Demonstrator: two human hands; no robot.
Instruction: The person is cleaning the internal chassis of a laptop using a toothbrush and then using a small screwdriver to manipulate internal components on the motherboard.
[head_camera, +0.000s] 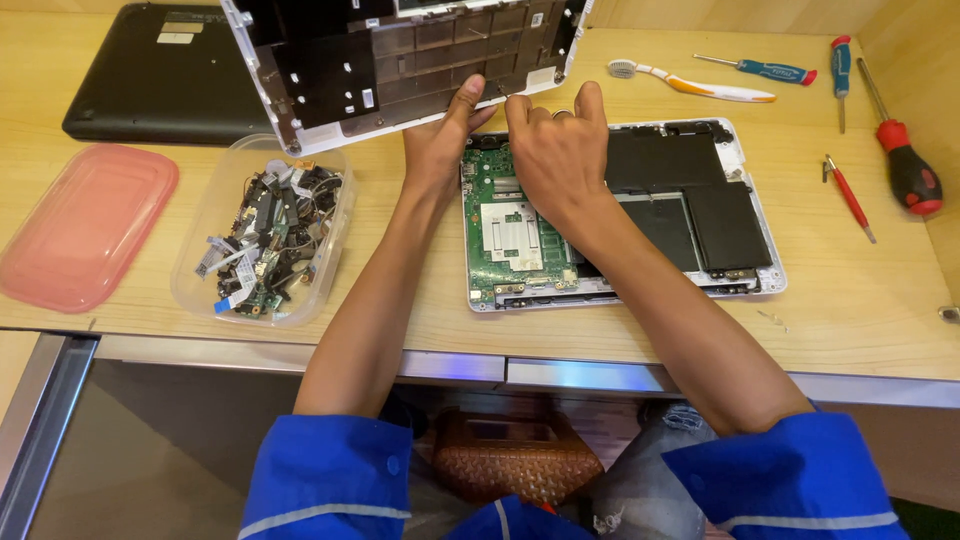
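An opened white laptop base (765, 280) lies on the wooden table, showing a green circuit board (505, 235) and black battery cells (725, 225). The detached keyboard cover (400, 60), underside up, is tilted above its far edge. My left hand (440, 140) grips the cover's lower edge, thumb on top. My right hand (555, 150), a ring on one finger, rests over the board's top edge with its fingers curled at the same cover edge.
A clear tub (200, 270) of small electronic parts sits left of the laptop, its pink lid (85, 225) beside it. A black laptop (150, 75) lies at back left. A toothbrush (690, 85) and several screwdrivers (905, 165) lie at the right.
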